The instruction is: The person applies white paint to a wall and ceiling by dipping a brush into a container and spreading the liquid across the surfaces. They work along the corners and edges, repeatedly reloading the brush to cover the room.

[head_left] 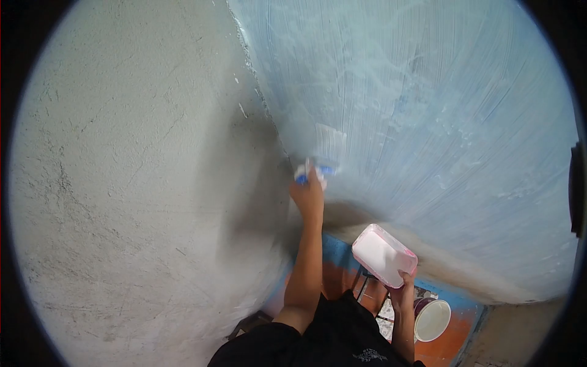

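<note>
My left hand (pixel 310 191) reaches up to the blue-white wall (pixel 428 104), near the corner. Its fingers are closed round a flat paintbrush (pixel 324 167) with blue and white on it, blurred by motion. Just above the brush is a short, streaked whitish stroke (pixel 331 142). Lower and to the right, my right hand (pixel 403 286) grips the near edge of a shallow plastic tray (pixel 374 229). The tray has a pink-smeared rim and is tilted, with white paint (pixel 380 255) inside.
A rough grey wall (pixel 122 153) meets the painted wall at the left. Below, a pale bucket (pixel 433 320) stands on the orange floor (pixel 449 352) beside the right forearm. Dark metal legs (pixel 362 284) show under the tray. Another dark object (pixel 251 322) lies at lower left.
</note>
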`<action>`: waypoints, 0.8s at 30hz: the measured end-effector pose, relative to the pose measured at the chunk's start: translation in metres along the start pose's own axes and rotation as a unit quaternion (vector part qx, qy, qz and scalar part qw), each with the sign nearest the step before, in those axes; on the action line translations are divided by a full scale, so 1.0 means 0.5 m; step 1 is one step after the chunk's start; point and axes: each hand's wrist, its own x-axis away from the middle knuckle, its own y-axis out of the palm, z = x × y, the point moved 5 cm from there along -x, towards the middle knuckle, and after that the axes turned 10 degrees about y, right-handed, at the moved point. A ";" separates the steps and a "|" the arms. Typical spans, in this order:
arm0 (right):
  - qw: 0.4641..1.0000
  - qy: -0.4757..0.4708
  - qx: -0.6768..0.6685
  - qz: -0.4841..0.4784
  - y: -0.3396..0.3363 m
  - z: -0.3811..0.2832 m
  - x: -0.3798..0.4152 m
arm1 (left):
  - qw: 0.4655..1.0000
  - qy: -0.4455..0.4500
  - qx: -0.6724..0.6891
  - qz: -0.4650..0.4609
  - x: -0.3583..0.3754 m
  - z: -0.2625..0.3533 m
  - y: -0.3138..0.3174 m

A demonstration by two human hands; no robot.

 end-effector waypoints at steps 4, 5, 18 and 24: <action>1.000 0.009 -0.005 0.004 -0.013 0.002 0.002 | 0.969 0.243 -0.031 -0.017 -0.082 0.302 0.046; 1.000 0.009 0.002 0.007 -0.017 0.002 0.002 | 0.968 0.249 -0.015 -0.007 -0.085 0.368 0.049; 1.000 0.010 -0.023 0.012 -0.040 -0.009 0.016 | 0.937 0.065 0.339 -0.062 -0.060 0.144 0.111; 0.999 0.004 0.024 0.022 -0.065 -0.018 0.014 | 0.949 -0.123 0.284 -0.065 0.182 -0.319 -0.028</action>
